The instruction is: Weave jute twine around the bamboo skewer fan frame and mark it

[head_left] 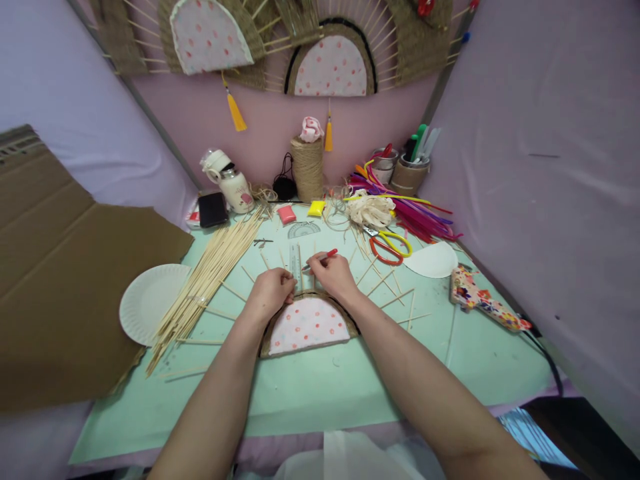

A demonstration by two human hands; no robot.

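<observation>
A half-round craft piece (306,327) lies in front of me, with white spotted cloth inside a twine border and thin wooden sticks (233,291) fanning out from its curve. My left hand (273,291) is closed at the top left of the curve, its fingers pressed on the lower end of a clear ruler (295,260). The ruler stands away from me along the upper sticks. My right hand (331,272) pinches a red-capped pen (327,255) just right of the ruler, its tip close to a stick. My right forearm covers part of the piece's right border.
A bundle of sticks (215,267) overlaps a paper plate (150,300) and cardboard (65,280) on the left. Scissors (387,248), pipe cleaners (415,210) and a flowered glue gun (485,300) with its cable lie right. At the back stand a bottle (233,183), twine spool (307,167) and protractor (303,229).
</observation>
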